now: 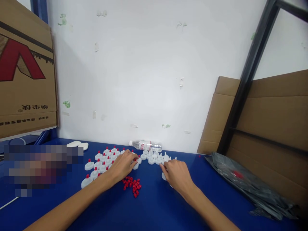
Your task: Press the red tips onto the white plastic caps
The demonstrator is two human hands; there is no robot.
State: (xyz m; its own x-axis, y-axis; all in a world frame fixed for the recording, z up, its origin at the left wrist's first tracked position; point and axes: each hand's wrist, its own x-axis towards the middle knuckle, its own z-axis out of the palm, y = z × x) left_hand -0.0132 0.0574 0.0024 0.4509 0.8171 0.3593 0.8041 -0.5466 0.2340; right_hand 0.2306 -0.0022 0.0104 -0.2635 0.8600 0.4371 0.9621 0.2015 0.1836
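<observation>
My left hand (125, 163) reaches to the right end of a group of white nozzle caps with red tips (89, 165). Its fingers are bent and closed around a red-tipped white cap (135, 166), partly hidden by them. My right hand (177, 175) is curled over white nozzle caps without red tips (164, 176), thumb and fingers closed at one of them; the palm hides much of this spot. More plain white nozzle caps (151, 159) cluster between my hands, toward the wall. Nearer to me lies a loose pile of small red tips (134, 185).
A clear plastic bottle (146, 145) lies along the wall behind the caps. Grey plastic bags (250, 183) lie at the right beside cardboard (271, 128). A large printed carton (26, 73) stands at the left, and two white rounded objects (83, 146) rest below it.
</observation>
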